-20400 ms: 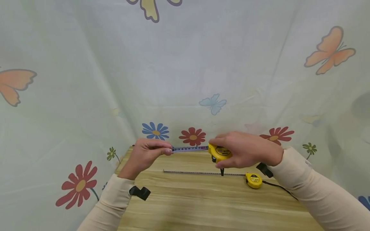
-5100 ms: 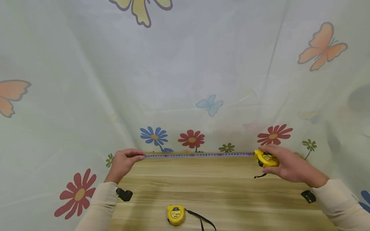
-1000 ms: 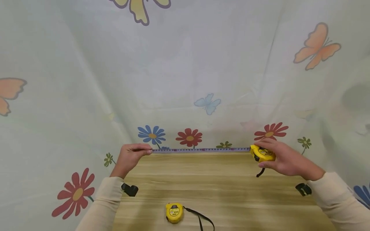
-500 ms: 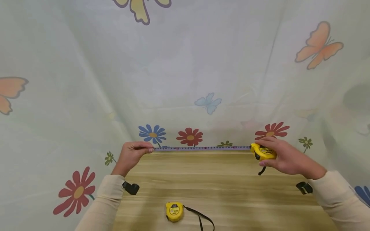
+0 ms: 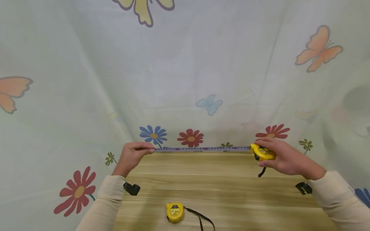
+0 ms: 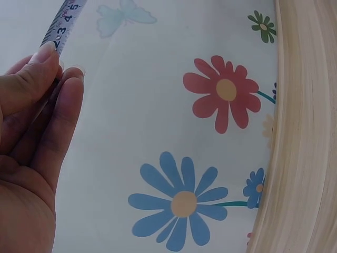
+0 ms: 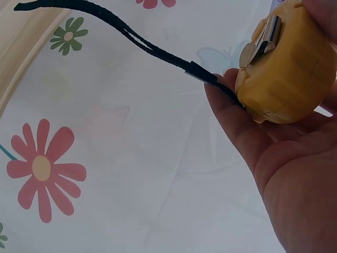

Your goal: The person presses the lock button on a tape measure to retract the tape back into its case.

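Note:
My left hand (image 5: 133,156) pinches the end of a pulled-out measuring blade (image 5: 202,149) between thumb and fingers. The low numbers beside the thumb show in the left wrist view. At the blade's other end, my right hand (image 5: 284,157) grips the yellow tape measure (image 5: 262,152) by its case, fingers over the top and thumb below. Its black wrist strap (image 7: 142,45) hangs loose. The blade runs level and straight between both hands, overlapping the table's far edge in the head view. A second yellow tape measure (image 5: 174,212), blade retracted, lies on the wooden table (image 5: 219,183) nearer me.
The second tape's black strap (image 5: 203,217) trails to its right on the table. A pale curtain (image 5: 173,73) printed with flowers and butterflies encloses the table at the back and sides. Black camera mounts (image 5: 131,188) sit at both wrists.
Twenty seconds ago the held blade was short and the other tape lay extended; that one is now retracted and nearer. Since five seconds ago the held blade has shortened. Over the last second it lengthens slightly.

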The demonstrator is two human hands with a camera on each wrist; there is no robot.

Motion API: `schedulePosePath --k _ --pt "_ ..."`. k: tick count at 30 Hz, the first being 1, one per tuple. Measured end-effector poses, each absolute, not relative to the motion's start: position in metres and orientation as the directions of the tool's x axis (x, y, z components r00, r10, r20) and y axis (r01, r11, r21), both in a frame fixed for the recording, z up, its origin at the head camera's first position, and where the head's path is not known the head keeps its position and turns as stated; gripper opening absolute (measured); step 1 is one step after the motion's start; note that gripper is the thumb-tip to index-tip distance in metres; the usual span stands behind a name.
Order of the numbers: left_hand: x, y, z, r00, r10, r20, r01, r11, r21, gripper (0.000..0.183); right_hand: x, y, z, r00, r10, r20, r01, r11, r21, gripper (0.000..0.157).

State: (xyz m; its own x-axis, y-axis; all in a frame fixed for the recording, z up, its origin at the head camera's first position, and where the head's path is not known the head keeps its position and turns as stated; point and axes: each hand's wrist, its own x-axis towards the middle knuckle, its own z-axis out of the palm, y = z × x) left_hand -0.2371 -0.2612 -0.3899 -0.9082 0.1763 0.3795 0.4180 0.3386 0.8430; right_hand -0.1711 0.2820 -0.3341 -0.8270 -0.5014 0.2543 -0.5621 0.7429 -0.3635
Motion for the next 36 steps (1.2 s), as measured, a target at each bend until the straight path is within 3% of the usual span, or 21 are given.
schedulePosePath --k 36 --pt "-0.236 -0.256 -0.389 -0.918 0.186 0.352 0.396 0.346 0.851 0.018 -0.175 0.27 -0.332 -0.837 -0.496 0.231 -0.547 0.756 -0.359 0.063"
